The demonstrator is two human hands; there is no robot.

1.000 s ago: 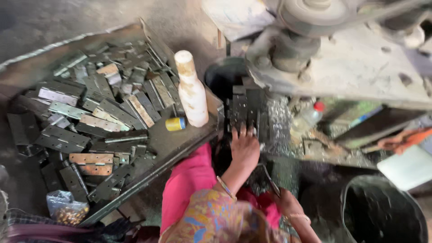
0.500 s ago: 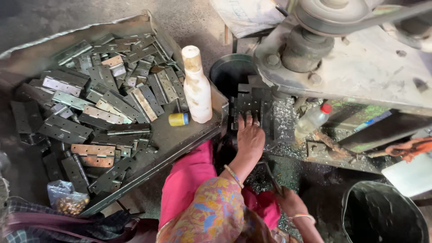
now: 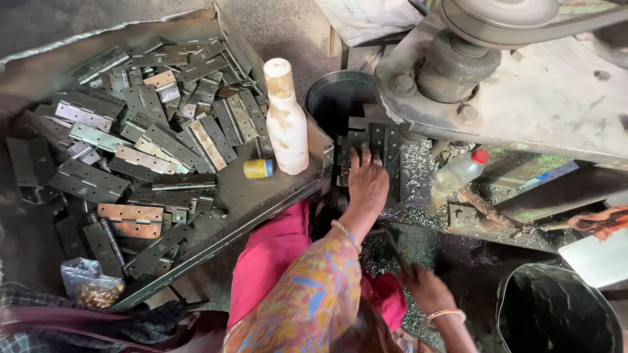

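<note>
My left hand (image 3: 367,186) reaches forward and lies flat on a dark metal hinge (image 3: 381,138), pressing it against the bed of a grey machine (image 3: 556,98). My right hand (image 3: 426,289) is low by my lap, with its fingers closed around a dark lever (image 3: 394,250) that rises toward the machine. Both wrists carry bangles. My patterned sleeve and pink clothing fill the bottom middle.
A metal tray (image 3: 275,202) on the left holds several hinges (image 3: 150,144), a white bottle (image 3: 286,121) and a small yellow cap (image 3: 258,168). A round pot (image 3: 337,98), a red-capped clear bottle (image 3: 458,173), metal shavings, a black bucket (image 3: 556,314) and a plastic bag (image 3: 88,287) surround me.
My left hand has slid a little further forward onto the hinge. My right hand stays on the lever. The view has drawn closer and shifted slightly.
</note>
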